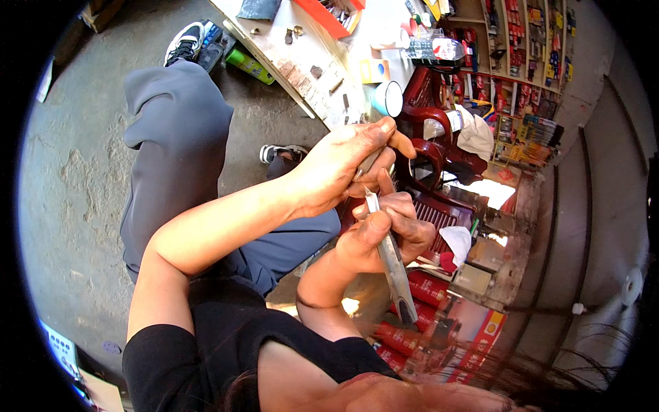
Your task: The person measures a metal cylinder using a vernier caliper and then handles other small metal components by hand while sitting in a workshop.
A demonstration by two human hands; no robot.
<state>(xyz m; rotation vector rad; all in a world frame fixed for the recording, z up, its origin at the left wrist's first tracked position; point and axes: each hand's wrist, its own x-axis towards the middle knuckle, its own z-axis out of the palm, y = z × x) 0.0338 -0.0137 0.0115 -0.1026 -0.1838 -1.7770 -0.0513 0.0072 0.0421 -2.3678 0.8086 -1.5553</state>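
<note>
While both bare hands are raised close together, the left hand (353,154) is farther out and the right hand (388,233) is nearer to the body. A knife-like metal tool (392,268) lies in the right hand; its long axis goes slantwise, with the pointed tip directed toward the left hand and the blunt end coming out below the right fingers, back toward the person. The right hand is wrapped around this tool, with the thumb laid on it. The left hand is half curled, and between thumb and fingers it grasps a small, dark, slim piece (369,163), which is just beyond the tool's tip and slants across the left fingers. This tip is very near to those fingers, but I cannot tell if it touches them or the piece. Beyond the left hand are a white table (274,51) and a cup (389,99); right of the 2 hands stands a dark red chair (429,144).
</note>
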